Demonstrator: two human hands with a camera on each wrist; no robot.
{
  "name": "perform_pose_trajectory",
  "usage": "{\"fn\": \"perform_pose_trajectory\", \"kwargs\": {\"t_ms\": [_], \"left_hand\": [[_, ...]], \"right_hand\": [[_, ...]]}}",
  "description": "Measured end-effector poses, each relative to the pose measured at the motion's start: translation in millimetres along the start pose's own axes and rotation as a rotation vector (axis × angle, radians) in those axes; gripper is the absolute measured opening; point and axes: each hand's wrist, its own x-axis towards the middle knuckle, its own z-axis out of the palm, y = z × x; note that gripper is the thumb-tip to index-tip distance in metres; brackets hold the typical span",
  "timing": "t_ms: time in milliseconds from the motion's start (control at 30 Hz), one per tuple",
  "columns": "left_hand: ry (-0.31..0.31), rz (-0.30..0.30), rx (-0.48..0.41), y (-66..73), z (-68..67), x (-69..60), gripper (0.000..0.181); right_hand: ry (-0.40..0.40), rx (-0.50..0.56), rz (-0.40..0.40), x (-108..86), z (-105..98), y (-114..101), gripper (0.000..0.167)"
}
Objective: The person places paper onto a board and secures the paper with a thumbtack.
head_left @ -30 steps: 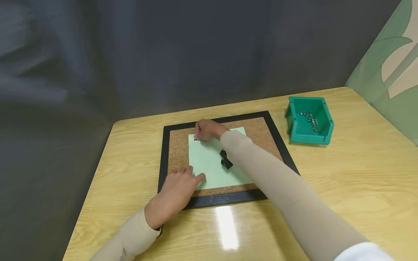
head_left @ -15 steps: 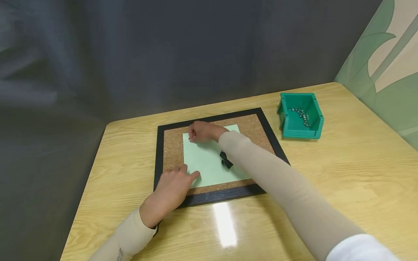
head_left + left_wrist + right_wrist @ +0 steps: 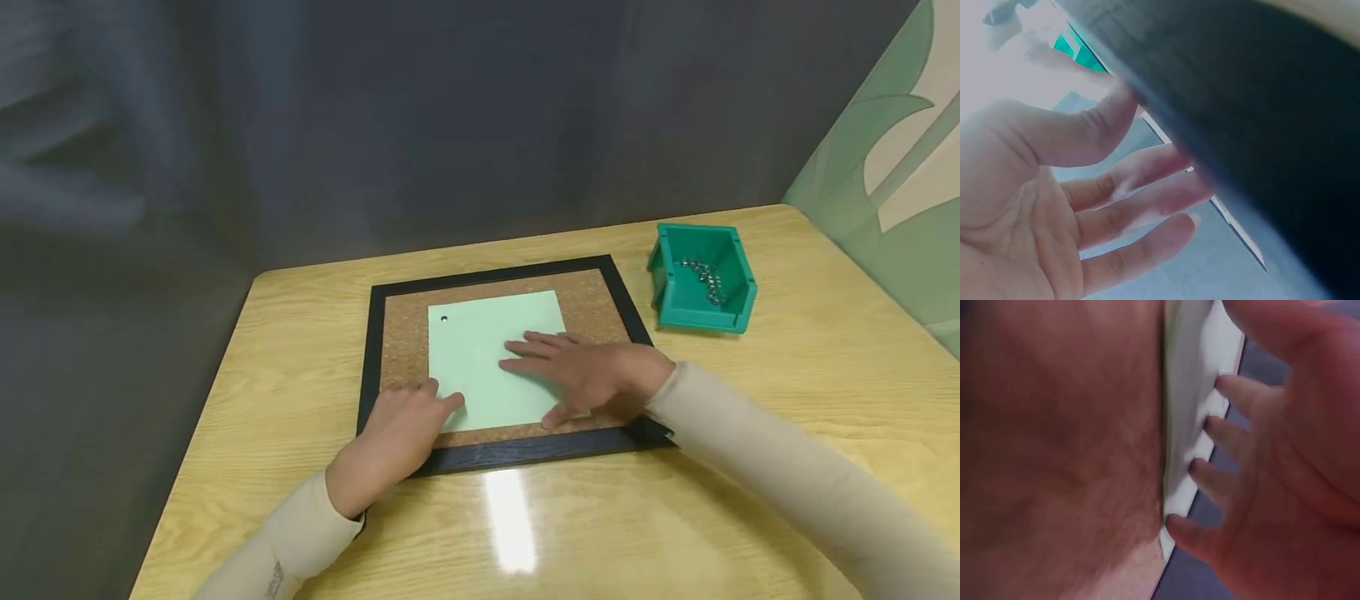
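A pale green sheet of paper (image 3: 480, 367) lies on a cork board (image 3: 405, 342) with a black frame (image 3: 495, 454). One shiny thumbtack (image 3: 444, 318) sits in the sheet's upper left corner. At the lower left corner my left hand (image 3: 397, 429) rests across the frame, its thumb and fingertips touching the paper. My right hand (image 3: 573, 367) lies over the right part of the sheet with its fingers spread and nothing held. Its fingertips (image 3: 1200, 467) meet the paper in the right wrist view. The sheet's lower right corner is partly hidden by that hand.
To the right behind the board stands a green plastic bin (image 3: 701, 279) holding several shiny tacks (image 3: 705, 279). Dark sheeting (image 3: 450, 125) rises along the table's back and left edges. Wooden tabletop (image 3: 285, 350) surrounds the board.
My right hand has let go of the thumbtack at the upper left corner, moved right and down, and spread flat over the paper. My left hand has stayed at the lower left corner.
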Motion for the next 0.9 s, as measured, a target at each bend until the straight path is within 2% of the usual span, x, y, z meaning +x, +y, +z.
{"fn": "perform_pose_trajectory", "kwargs": {"t_ms": [133,233,367,467,567,733,800,900], "left_hand": [[-0.004,0.019,-0.006,7.2,-0.3,4.3,0.029],[-0.009,0.035,-0.001,12.1,0.0,5.6,0.029],[-0.027,0.07,-0.02,15.2,-1.0,5.6,0.024],[-0.037,0.102,-0.076,14.5,-1.9,5.1,0.007],[-0.086,0.112,-0.121,12.7,-4.6,2.9,0.028],[-0.231,0.095,-0.123,12.6,-12.2,-2.7,0.065],[-0.276,0.084,-0.126,14.3,-14.5,-4.9,0.076],[-0.314,0.08,-0.132,17.5,-16.0,-6.1,0.081]], "right_hand": [[-0.004,0.057,-0.031,-41.5,10.2,-1.8,0.081],[-0.047,0.127,-0.031,-65.0,12.4,-5.9,0.085],[-0.046,0.13,0.019,-79.2,22.3,-17.3,0.097],[-0.009,0.073,0.083,-81.0,31.1,-26.8,0.1],[0.011,0.012,0.123,-80.1,33.9,-35.0,0.098],[0.034,-0.07,0.139,-78.0,32.9,-42.4,0.091],[0.043,-0.086,0.142,-77.9,32.4,-43.6,0.088],[0.052,-0.083,0.142,-78.9,32.8,-45.1,0.086]]}}
